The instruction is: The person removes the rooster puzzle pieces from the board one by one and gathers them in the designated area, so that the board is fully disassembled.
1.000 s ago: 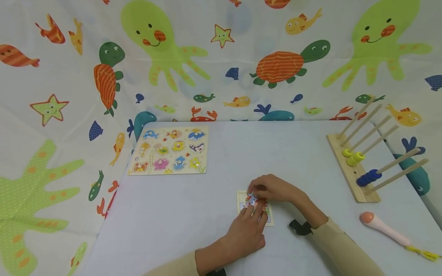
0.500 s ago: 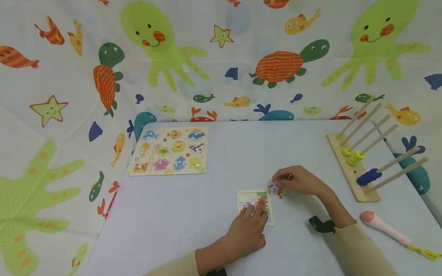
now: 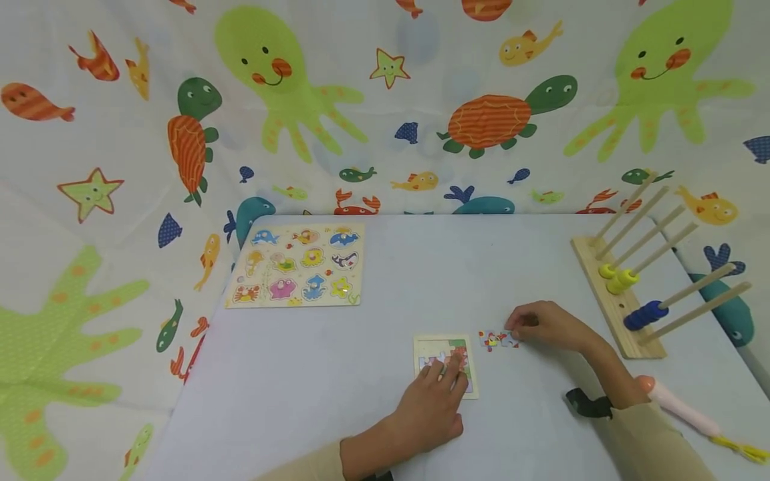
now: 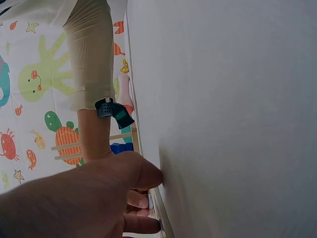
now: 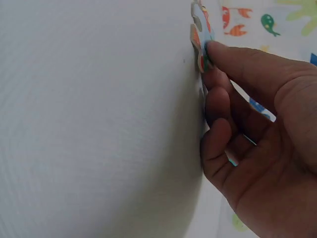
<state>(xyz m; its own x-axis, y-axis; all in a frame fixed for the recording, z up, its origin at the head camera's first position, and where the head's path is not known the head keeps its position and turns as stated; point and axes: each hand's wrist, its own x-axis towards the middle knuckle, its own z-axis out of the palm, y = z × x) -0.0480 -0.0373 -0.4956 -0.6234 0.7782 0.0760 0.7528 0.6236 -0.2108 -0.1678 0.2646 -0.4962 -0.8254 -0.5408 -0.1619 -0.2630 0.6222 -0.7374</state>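
A small wooden jigsaw tray (image 3: 432,349) lies flat in the head view, its upper left part bare and jigsaw pieces fitted lower down. My left hand (image 3: 430,407) rests on it, fingertips pressing the pieces and covering some of them. The tray's edge (image 4: 161,213) shows under the fingers in the left wrist view. To the right of the tray, my right hand (image 3: 550,324) pinches the right end of a short joined strip of jigsaw pieces (image 3: 493,339). Seen from the right wrist, thumb and index finger hold the colourful jigsaw piece (image 5: 202,34) close against the white tabletop.
A peg puzzle board (image 3: 301,267) with sea animals lies at the back left. At the right stands a wooden peg rack (image 3: 613,314) with yellow and blue rings. A pink stick toy (image 3: 686,409) with a yellow cord lies in front of it, partly behind my right forearm.
My right hand has lifted the jigsaw strip from the tray and carried it right, onto the table beside it. My left hand has stayed on the tray.
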